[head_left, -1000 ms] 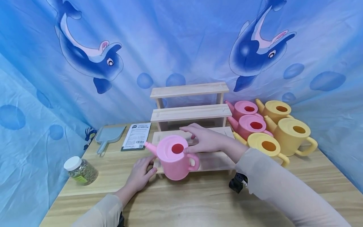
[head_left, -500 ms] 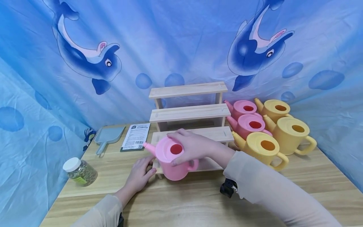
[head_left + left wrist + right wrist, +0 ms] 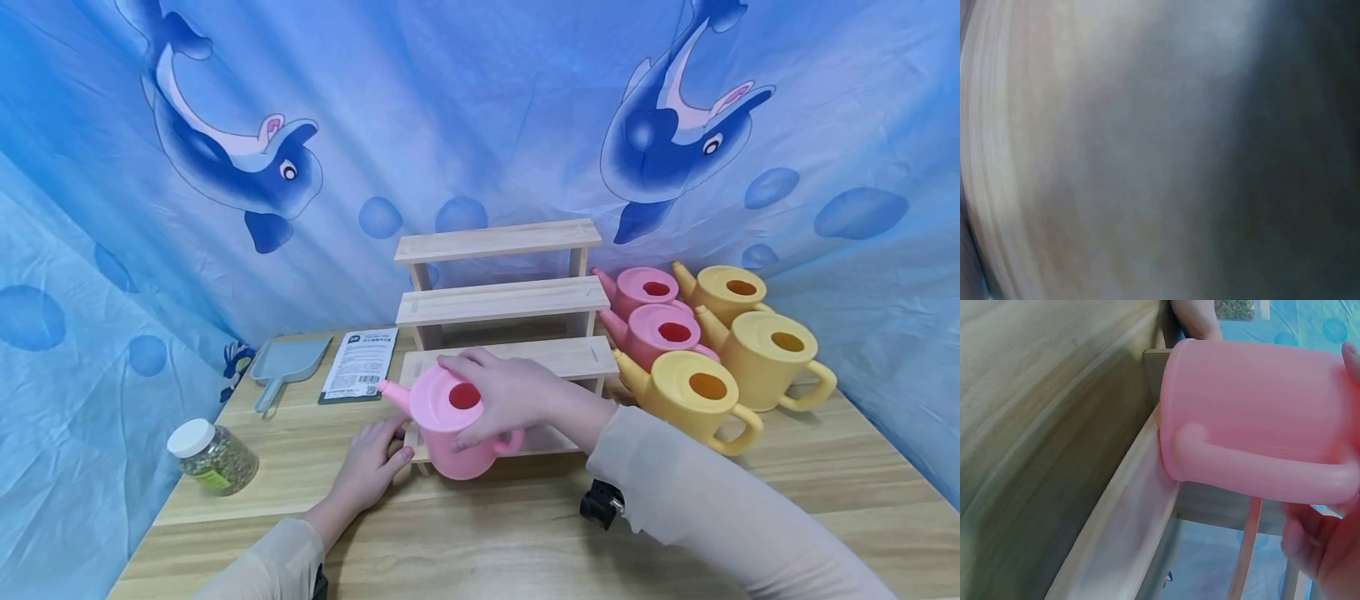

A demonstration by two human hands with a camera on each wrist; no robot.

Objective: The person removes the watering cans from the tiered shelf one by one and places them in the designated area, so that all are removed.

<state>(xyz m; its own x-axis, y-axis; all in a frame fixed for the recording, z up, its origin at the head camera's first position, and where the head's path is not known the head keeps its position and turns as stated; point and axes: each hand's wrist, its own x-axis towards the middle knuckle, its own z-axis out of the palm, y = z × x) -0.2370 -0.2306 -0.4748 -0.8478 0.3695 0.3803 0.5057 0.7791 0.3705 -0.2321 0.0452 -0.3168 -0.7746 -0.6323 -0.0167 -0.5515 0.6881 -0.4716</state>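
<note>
In the head view, my right hand [image 3: 513, 400] grips a pink watering can [image 3: 442, 442] from the top right, thumb on its near side and fingers over its far side. The can stands at the left end of the lowest step of a wooden tiered stand [image 3: 502, 302], spout to the left. Its base sits at the step's front edge in the right wrist view, its handle [image 3: 1260, 472] towards the camera. My left hand [image 3: 367, 467] holds the left end of that step, thumb at the front corner. The left wrist view is blurred, with pale wood along its left side.
Pink watering cans [image 3: 660, 333] and yellow ones [image 3: 772, 354] stand to the right of the stand. At left lie a grey-blue dustpan [image 3: 288, 360], a printed packet [image 3: 360, 365] and a white-lidded jar [image 3: 213, 457]. A blue dolphin curtain [image 3: 487, 108] hangs behind the table.
My right hand has moved left and down from the can's upper right edge to a grip round its body. The can has barely shifted; my left hand has stayed in place.
</note>
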